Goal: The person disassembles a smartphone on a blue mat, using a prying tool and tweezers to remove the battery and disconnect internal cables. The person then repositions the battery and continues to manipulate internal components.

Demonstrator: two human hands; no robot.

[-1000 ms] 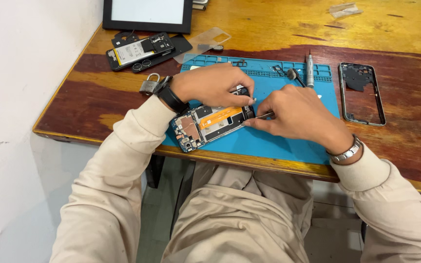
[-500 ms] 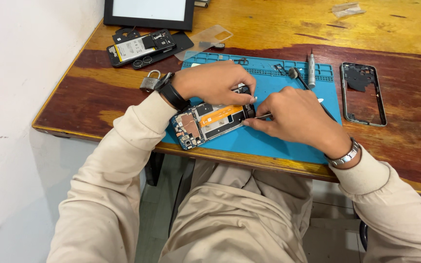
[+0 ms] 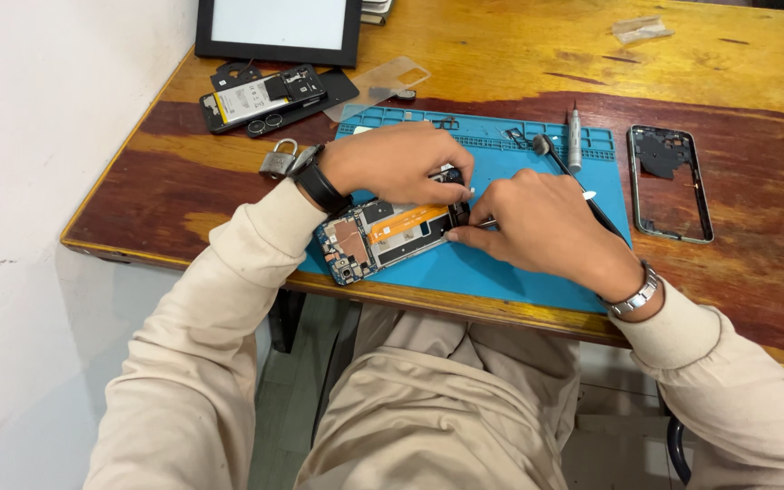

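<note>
On blue mat (image 3: 519, 272): one opened phone (image 3: 392, 234), two hands (image 3: 401, 163).

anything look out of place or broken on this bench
Nothing looks spilled or broken by accident. The opened phone lies askew across the mat between both hands, its near corner close to the table edge. A padlock sits oddly among the phone parts.

Worn wood desk (image 3: 755, 272) w/ white wall (image 3: 38, 136) left
</note>
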